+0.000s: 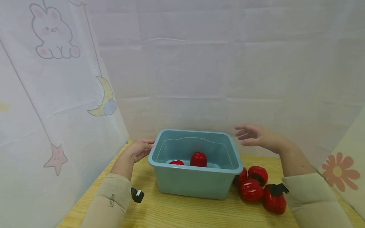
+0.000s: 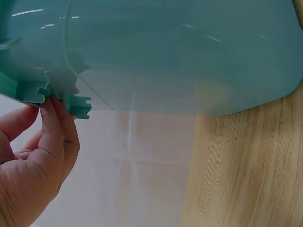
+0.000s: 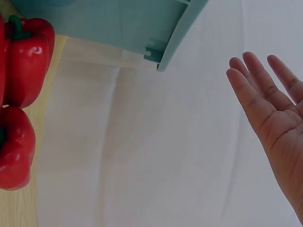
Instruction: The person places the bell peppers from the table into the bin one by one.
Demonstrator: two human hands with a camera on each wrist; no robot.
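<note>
Left hand [image 1: 139,148] rests at the left rim of the bin [image 1: 196,183]; in the wrist view its fingertips [image 2: 54,106] touch the ribbed underside of the lip. Grip: light contact only, fingers bent against the rim, not wrapped round it. Right hand [image 1: 256,136] hovers above and just right of the bin's back right corner, fingers straight, spread, holding nothing.

Bin pos.: centre of table [image 1: 182,212], upright. Two peppers [image 1: 198,159] lie inside on its floor. Four more peppers [image 1: 251,190] sit in a cluster on the table, touching or just beside the bin's right wall.

Risks (judgement):
- Left contact is fingertip-only. A push or lift from that side alone could tip or skid the bin; smooth plastic on smooth wood gives little friction.
- Peppers inside are loose and rounded; a tilt would prob. roll them.
- Right forearm passes over the outside cluster; a low sweep could knock a pepper off the near edge.

Materials:
- Bin: teal moulded plastic, glossy, rounded corners, flanged rim w/ ribs.
- Peppers: red, shiny, lobed, green stems.
- Table: light wood grain.
- Backdrop: white cloth, creased.
</note>
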